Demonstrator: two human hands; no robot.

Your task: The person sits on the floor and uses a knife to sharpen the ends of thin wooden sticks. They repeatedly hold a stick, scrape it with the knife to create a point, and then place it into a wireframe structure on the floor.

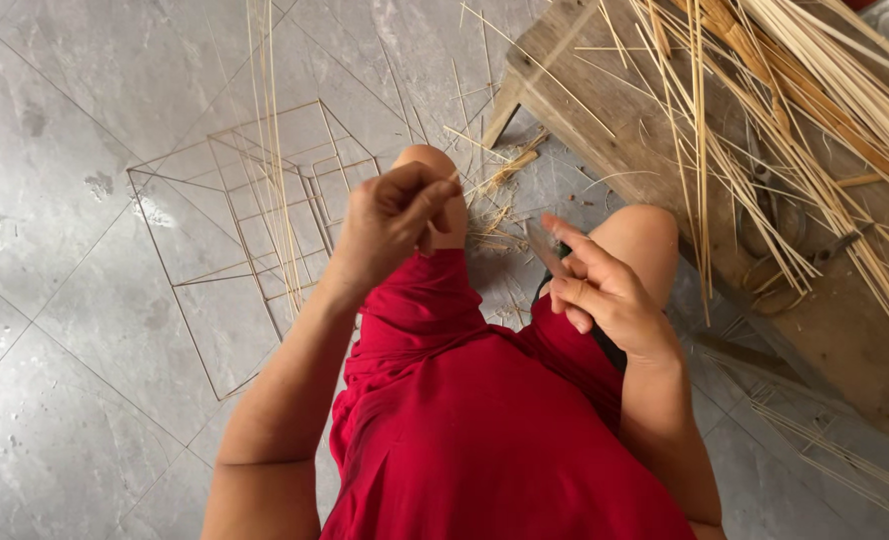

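Red dress (pixel 485 430), hands (pixel 390 225) pinching strips (pixel 275 150)

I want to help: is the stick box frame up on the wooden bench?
No, the stick frame lies on the grey tiled floor, apart from the wooden bench that holds loose sticks.

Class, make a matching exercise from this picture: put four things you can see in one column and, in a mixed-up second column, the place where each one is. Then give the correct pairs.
Things
1. thin stick frame
2. bundle of long sticks
3. small blade
4. red garment

Places
A. across the wooden bench at upper right
B. over the person's lap and thighs
C. on the grey tiled floor, at left
D. in the right hand

Pairs: 1-C, 2-A, 3-D, 4-B
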